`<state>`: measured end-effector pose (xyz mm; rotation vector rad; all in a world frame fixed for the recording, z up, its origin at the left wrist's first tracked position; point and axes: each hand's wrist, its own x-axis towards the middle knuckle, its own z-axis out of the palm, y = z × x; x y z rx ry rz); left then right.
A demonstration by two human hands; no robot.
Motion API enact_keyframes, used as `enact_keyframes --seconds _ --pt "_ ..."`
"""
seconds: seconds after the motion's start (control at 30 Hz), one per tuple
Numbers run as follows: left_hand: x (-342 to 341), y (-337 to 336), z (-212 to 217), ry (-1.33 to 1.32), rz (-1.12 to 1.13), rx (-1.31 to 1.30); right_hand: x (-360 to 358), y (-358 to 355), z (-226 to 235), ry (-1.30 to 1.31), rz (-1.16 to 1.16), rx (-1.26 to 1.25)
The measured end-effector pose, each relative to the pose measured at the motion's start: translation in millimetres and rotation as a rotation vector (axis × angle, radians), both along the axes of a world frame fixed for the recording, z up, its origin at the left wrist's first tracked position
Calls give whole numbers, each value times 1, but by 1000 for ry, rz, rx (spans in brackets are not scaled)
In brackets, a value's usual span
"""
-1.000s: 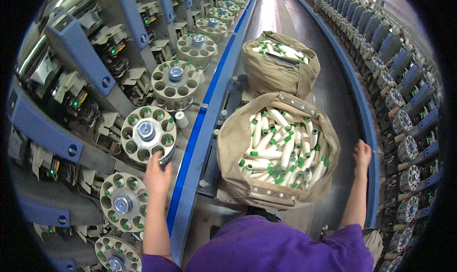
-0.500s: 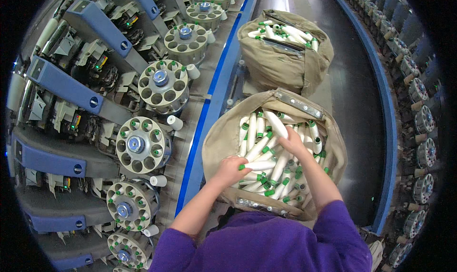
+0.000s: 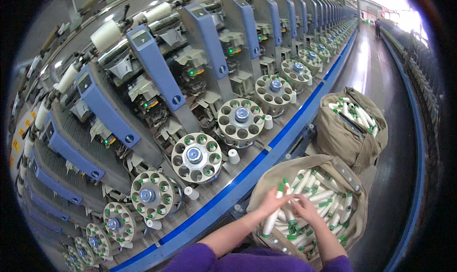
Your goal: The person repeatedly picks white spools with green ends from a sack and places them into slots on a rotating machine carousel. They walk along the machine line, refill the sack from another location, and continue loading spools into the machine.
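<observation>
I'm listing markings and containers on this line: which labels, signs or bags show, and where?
Yellow labels with red marks: far left edge, on the machine frame.
Small grey number plates: tops of the blue machine columns.
Near tan cloth bag of white bobbins: under both hands.
Second tan cloth bag: behind it.

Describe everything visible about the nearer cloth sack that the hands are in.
The nearer cloth sack is tan, canvas-like fabric with a rolled, slumped rim and a grey strap across its far right edge. It stands open-mouthed on the floor against the blue rail of the machine row, heaped with white bobbins tipped green. The left hand lifts one bobbin; the right hand rests among the others. A second, similar sack stands just beyond.
</observation>
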<state>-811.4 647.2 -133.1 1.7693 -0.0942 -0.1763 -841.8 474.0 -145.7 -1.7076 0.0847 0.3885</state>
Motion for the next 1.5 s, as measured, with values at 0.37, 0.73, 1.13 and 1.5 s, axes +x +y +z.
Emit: enact_keyframes --seconds 0.37,0.73,1.13,1.5 --pt "23 -23 -63 36 34 228 40 -85 -82 -557 102 -1157" --pt "-15 -7 -25 307 105 -498 78 -45 -59 -409 54 -986" --pt "-20 46 56 47 73 -400 11 -7 42 -65 97 -308" --pt "-36 196 22 486 -105 -834 -41 145 1 374 505 179"
